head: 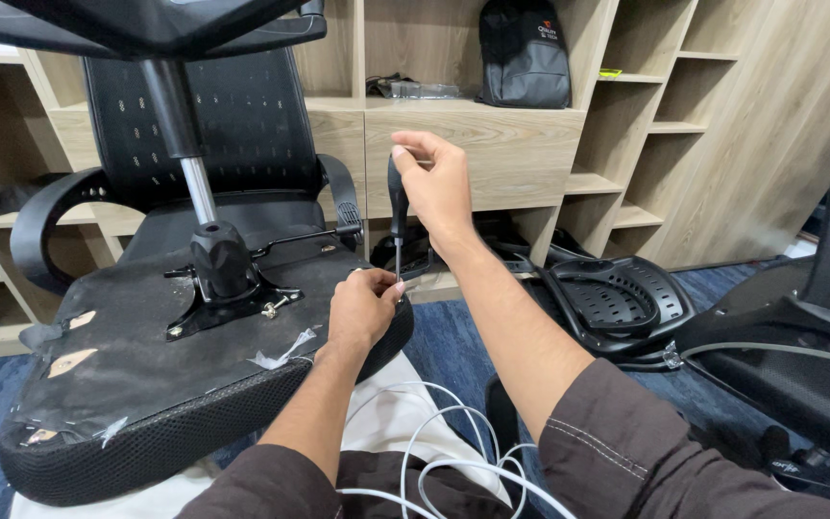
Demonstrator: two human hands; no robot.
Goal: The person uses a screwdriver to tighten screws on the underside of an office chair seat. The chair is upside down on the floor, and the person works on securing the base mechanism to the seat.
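An office chair seat [136, 384] lies upside down across my lap, its black underside facing up. A black metal mechanism plate [228, 303] with a gas-lift column [189, 159] is fixed to it, and a loose bolt [274, 308] sticks out of the plate. My right hand [437, 183] grips the black handle of a screwdriver [397, 207], held upright with its tip pointing down. My left hand [365, 306] pinches the screwdriver's shaft tip at the seat's right edge, fingers closed around it.
Another black chair [223, 125] stands behind the seat. Chair parts with armrests [617, 298] lie on the blue carpet at right, and a further chair base [799, 336] is at far right. Wooden shelves hold a black backpack [524, 53]. White cables [444, 452] loop over my lap.
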